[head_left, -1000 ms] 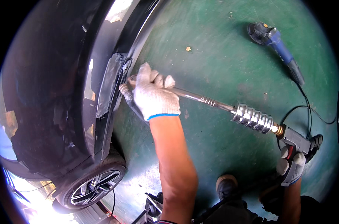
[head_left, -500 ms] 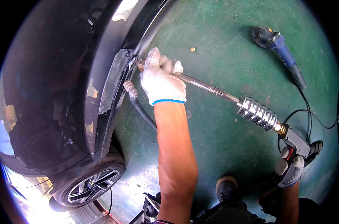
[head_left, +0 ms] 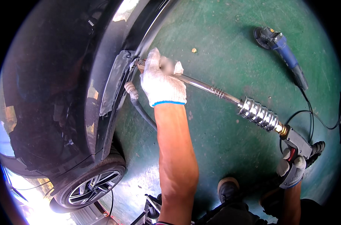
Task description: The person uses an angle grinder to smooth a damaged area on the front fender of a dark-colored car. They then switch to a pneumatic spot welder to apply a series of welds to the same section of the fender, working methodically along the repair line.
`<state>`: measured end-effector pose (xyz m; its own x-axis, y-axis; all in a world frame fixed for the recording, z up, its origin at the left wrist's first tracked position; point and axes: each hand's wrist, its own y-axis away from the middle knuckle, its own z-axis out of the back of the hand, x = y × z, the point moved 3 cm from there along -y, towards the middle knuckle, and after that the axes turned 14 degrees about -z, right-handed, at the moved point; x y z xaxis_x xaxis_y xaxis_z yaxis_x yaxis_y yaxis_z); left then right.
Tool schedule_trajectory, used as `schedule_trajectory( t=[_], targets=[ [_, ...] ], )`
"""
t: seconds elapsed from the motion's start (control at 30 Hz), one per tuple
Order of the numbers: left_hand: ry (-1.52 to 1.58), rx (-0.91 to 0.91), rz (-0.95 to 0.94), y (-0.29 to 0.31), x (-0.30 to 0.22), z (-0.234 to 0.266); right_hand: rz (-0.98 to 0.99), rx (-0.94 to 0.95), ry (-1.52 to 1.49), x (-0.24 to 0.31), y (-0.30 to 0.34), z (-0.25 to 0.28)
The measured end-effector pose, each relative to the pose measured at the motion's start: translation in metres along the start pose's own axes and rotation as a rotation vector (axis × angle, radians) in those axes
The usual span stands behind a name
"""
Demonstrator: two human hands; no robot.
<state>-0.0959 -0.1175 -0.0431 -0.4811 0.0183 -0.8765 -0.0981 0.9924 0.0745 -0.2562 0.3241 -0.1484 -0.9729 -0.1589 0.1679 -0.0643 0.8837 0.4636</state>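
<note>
A slide-hammer dent puller (head_left: 258, 113) with a chrome ribbed weight and a grey pistol grip slants across the view. My left hand (head_left: 163, 85), in a white knit glove, is closed around its rod near the front tip. That tip meets the lower edge of the dark car body (head_left: 58, 75), beside a bare, sanded grey patch (head_left: 116, 82); the exact contact is partly hidden. My right hand (head_left: 298, 167), gloved too, wraps the pistol grip by its red trigger. A grey cable with a copper-coloured end (head_left: 131, 90) sits against the panel edge, left of my left hand.
A blue angle grinder (head_left: 285, 52) lies on the green floor (head_left: 223, 41) at the far right, its black cord looping toward the puller's handle. The car's wheel (head_left: 91, 187) is at the lower left. My shoe (head_left: 228, 189) stands near the bottom.
Almost nothing differs. My left hand and forearm have shifted very slightly left; the puller and my right hand stay in place.
</note>
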Motion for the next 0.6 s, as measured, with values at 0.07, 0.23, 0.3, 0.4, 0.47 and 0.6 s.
schedule_trajectory(
  t=[0.07, 0.23, 0.3, 0.4, 0.47, 0.6],
  targets=[
    [-0.002, -0.014, 0.009, -0.0004, 0.0009, 0.0, 0.015, 0.017, -0.093, -0.0012, -0.0017, -0.0064],
    [-0.01, -0.031, 0.032, -0.0015, 0.0018, 0.0026, -0.011, 0.003, -0.005, 0.0003, 0.0013, -0.0016],
    [-0.016, -0.101, 0.044, 0.0033, 0.0007, -0.0029, -0.021, 0.024, 0.002, 0.0018, 0.0006, -0.0013],
    [-0.04, -0.062, 0.04, 0.0021, -0.0027, -0.0005, -0.023, 0.02, 0.005, 0.0021, 0.0, -0.0043],
    [-0.024, -0.026, 0.023, -0.0002, -0.0029, 0.0003, -0.018, 0.004, -0.016, 0.0006, 0.0011, -0.001],
    [-0.028, -0.034, 0.055, -0.0006, -0.0003, 0.0006, -0.014, -0.004, 0.018, 0.0008, 0.0009, -0.0065]
  ],
)
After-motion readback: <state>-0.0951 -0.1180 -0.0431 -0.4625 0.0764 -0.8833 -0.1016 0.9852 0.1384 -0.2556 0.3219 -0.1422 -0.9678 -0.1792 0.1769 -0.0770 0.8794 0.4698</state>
